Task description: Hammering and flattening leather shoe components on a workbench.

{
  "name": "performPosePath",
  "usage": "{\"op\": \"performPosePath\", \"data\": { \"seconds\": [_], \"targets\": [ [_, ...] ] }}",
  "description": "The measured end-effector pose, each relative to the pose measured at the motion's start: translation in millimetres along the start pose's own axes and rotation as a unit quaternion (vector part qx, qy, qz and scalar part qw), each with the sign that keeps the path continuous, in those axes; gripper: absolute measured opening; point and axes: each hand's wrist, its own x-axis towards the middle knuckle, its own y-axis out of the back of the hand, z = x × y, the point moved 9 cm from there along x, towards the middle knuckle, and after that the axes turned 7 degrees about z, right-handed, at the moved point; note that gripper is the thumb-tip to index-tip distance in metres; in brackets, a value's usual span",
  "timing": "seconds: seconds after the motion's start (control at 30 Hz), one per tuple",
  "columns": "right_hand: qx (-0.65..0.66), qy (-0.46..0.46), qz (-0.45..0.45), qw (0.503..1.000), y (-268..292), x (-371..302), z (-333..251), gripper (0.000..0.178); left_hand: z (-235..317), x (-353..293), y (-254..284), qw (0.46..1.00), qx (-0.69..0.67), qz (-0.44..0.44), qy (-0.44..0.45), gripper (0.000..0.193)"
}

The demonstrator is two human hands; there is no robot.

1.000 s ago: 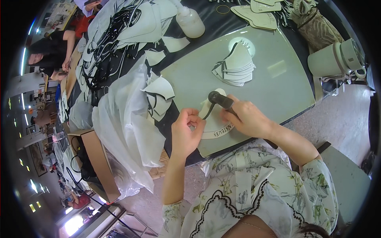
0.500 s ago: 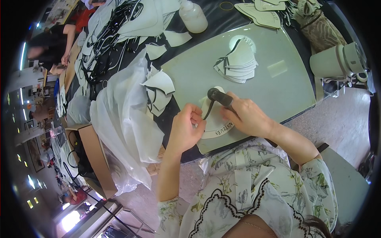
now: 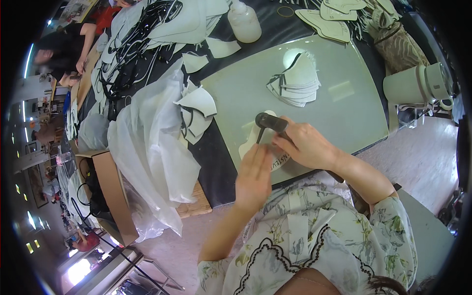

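Note:
My right hand is wrapped round the handle of a dark hammer, whose round head sits over a pale curved piece with lettering along its edge. A narrow dark strip runs from beneath the hammer head towards my left fingertips. My left hand lies across the near part of the pale piece, fingers stretched out, and covers some of it. Under both hands is a glossy grey-green board. Farther back on the board rests a fanned stack of white curved pieces with dark edges.
Loose white cut pieces and crumpled translucent plastic lie left of the board. A cardboard box stands beyond. A white bottle is at the back, a pale flask at the right. Another person works far left.
My left hand has moved right and uncurled from the dark strip, now lying flat over the pale piece. My right hand and the hammer stay nearly in place.

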Motion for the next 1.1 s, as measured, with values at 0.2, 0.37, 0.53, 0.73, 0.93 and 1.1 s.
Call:
{"op": "performPosePath", "data": {
  "seconds": [0.2, 0.37, 0.53, 0.73, 0.93, 1.1],
  "targets": [
    [0.147, -0.007, -0.063, 0.987, 18.1, 12.3, 0.4, 0.028, -8.9, -7.2, -3.9, 0.998, 0.003, -0.068, -0.006, 0.057],
    [-0.225, 0.065, -0.045, 0.971, 45.7, 9.2, -29.0, 0.028, -19.8, -6.7, 4.2, 0.997, -0.007, -0.072, -0.018, 0.056],
    [-0.344, 0.069, -0.152, 0.924, 13.8, 12.5, -14.4, 0.032, -22.9, -1.5, 5.6, 0.998, -0.016, -0.048, -0.031, 0.047],
    [-0.362, 0.097, -0.176, 0.91, 12.8, 20.4, -18.3, 0.038, -19.1, 4.2, 10.3, 1.0, -0.013, -0.002, -0.019, 0.038],
    [-0.376, 0.076, -0.182, 0.905, 9.8, 20.0, -14.9, 0.038, -43.3, 39.4, 20.1, 0.981, 0.005, 0.123, 0.152, 0.032],
    [-0.368, 0.073, -0.18, 0.91, 14.4, 22.2, -11.6, 0.036, -42.3, 38.8, 10.2, 0.982, -0.003, 0.138, 0.131, 0.025]
  ]
}}
